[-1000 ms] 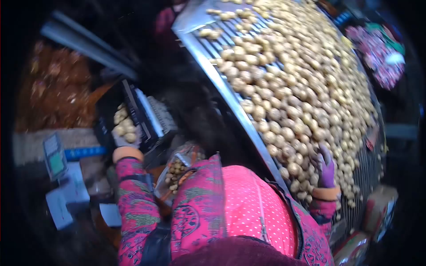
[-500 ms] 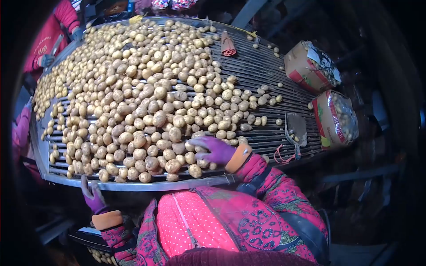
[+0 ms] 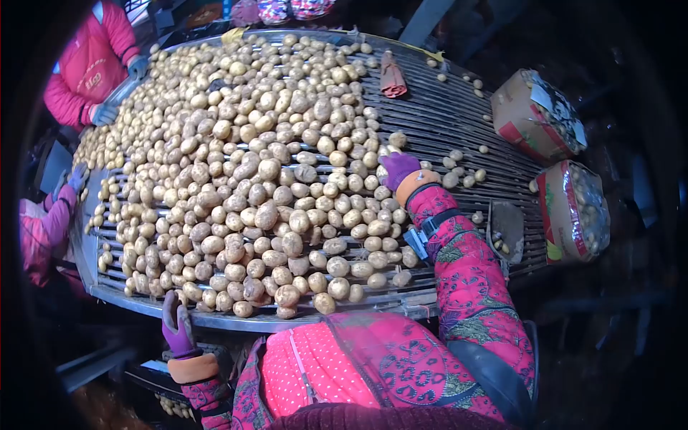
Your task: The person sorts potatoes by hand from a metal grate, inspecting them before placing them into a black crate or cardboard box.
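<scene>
A thick spread of round, soil-marked potatoes [image 3: 266, 215] covers most of a slatted metal sorting table [image 3: 444, 115]. My right hand [image 3: 399, 170], in a purple glove with an orange cuff, reaches over the heap's right edge. Its fingers curl against a few small potatoes; the fingertips are partly hidden among them. At the table's front rim, my left hand [image 3: 178, 327] wears a matching purple glove. Its thumb and fingers are spread, with nothing held.
Cardboard boxes of bagged potatoes, one [image 3: 534, 118] behind another [image 3: 573, 208], stand along the right edge. A scoop-like metal tool [image 3: 507, 231] and a folded reddish packet [image 3: 392, 76] lie on the slats. Co-workers' gloved hands [image 3: 104, 114] rest at the left side.
My right hand has moved away from me and rightward, to the heap's right edge. Several potatoes there have shifted left. My left hand stays by the rim; the view has shifted slightly.
</scene>
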`<state>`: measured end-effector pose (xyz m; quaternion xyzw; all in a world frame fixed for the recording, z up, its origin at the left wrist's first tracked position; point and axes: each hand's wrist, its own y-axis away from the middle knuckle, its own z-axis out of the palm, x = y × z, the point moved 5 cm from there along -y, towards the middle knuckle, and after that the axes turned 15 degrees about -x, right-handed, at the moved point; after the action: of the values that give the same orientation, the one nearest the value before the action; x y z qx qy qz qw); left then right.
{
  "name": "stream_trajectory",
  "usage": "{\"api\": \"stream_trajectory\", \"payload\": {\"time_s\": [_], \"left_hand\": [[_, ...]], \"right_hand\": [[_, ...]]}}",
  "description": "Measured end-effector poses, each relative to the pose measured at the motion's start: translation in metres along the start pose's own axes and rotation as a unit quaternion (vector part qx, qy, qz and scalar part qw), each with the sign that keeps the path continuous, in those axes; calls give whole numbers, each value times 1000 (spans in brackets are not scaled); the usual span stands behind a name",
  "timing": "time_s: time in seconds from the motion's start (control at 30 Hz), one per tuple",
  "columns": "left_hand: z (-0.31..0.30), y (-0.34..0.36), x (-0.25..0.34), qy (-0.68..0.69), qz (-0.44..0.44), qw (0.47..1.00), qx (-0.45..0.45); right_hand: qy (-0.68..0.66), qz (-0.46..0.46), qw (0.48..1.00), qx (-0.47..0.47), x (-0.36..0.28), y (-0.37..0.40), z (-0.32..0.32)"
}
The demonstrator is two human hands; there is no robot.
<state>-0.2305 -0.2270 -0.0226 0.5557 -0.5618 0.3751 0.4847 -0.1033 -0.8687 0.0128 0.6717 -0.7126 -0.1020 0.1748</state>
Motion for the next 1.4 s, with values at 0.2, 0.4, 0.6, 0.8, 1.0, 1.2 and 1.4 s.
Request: {"api": "stream_trajectory", "payload": {"time_s": [0.2,0.4,0.6,0.8,1.0,1.2,1.4], "left_hand": [[26,-11,15,34,16,998,-48],[95,-22,68,382,-115,904,-154],[178,-45,107,547,-151,754,-330],[158,-38,81,565,-125,747,-327],[115,-16,61,592,-163,765,-193],[102,-12,92,619,-152,749,-184],[102,-20,56,584,-121,777,-202]], "right_hand": [[50,29,995,-82,9,-10,10],[-99,-16,993,54,19,-6,16],[-472,-338,808,101,-158,75,-59],[-450,-397,798,51,-211,76,-60],[-299,-264,904,152,-182,-9,-65],[40,-235,969,68,-256,-68,-53],[-281,-340,895,69,-259,-12,-79]]}}
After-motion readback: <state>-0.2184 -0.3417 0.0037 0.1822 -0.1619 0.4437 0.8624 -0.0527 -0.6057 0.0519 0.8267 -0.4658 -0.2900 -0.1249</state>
